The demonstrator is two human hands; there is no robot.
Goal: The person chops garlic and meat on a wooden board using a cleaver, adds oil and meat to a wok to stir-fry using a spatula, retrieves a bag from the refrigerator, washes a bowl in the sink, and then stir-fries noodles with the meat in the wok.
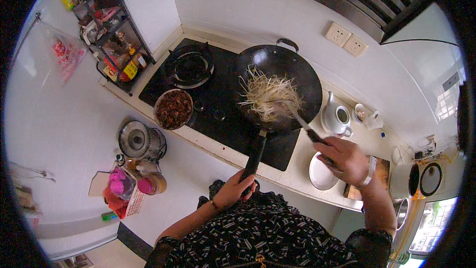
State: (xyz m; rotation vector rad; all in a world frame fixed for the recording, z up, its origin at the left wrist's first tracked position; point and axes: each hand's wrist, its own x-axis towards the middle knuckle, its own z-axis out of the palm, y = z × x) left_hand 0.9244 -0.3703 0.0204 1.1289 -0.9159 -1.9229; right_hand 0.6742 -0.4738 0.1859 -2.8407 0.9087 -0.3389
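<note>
My left hand (238, 190) grips the black handle of a dark wok (306, 72) on the right side of the cooktop (223, 70). A loose heap of bean sprouts (273, 91) lies in the wok. In my right hand (346, 160) is the black handle of a metal spatula (300, 121), its blade partly hidden among the sprouts. My right hand looks slightly blurred. Left of the wok, a bowl of dark brown chopped food (174, 108) sits by the cooktop's front edge, beneath an unused-looking burner (191, 65).
Right of the wok stand a white teapot (336, 116), a small cup (360, 114), a white bowl (322, 171) and a wooden cutting board (379, 178). A spice rack (111, 33) rises at the left. A lidded metal pot (135, 139) and plastic basket (135, 201) are below it.
</note>
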